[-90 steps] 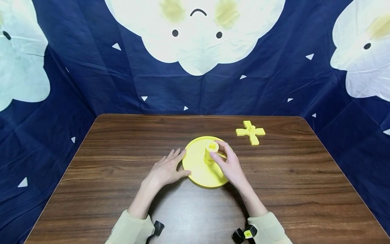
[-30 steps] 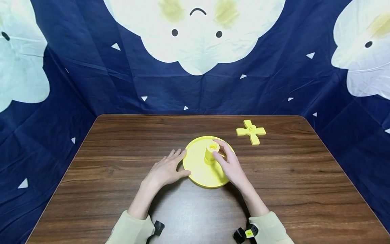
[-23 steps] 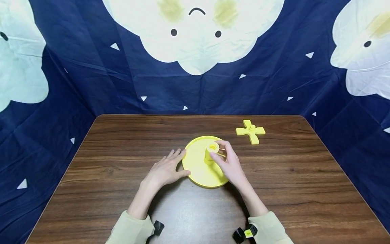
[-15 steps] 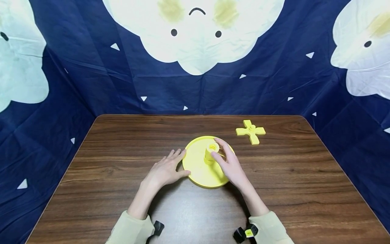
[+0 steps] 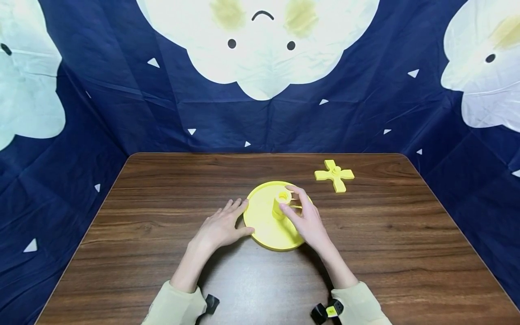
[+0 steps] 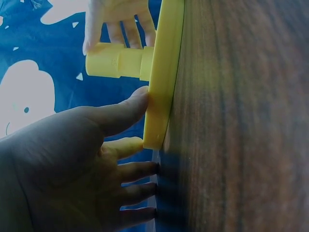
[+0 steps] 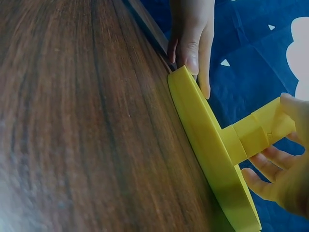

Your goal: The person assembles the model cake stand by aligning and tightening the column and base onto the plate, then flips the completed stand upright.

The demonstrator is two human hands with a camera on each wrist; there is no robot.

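Observation:
A yellow round plate (image 5: 264,232) with a raised rim lies flat on the table. From its middle rises a yellow hollow cylinder (image 5: 278,207), upright, its open top showing an inner ridge. My right hand (image 5: 307,221) holds the cylinder's upper part between thumb and fingers. The right wrist view shows the thumb near the top of the cylinder (image 7: 256,133) and other fingers beneath. At the plate's left rim, my left hand (image 5: 219,228) touches with thumb and index finger. Its fingers are spread and mostly straight in the left wrist view, beside the plate (image 6: 163,77).
A yellow cross-shaped piece (image 5: 335,176) with a small central peg lies at the back right of the wooden table (image 5: 162,194). Blue cloth (image 5: 345,117) with white clouds hangs behind and at both sides. Each sleeve (image 5: 176,302) has a black wrist camera (image 5: 211,304).
My right fingers loosen and close again around the cylinder, shifting slightly on it. The left hand, the plate and the cross-shaped piece stay in place.

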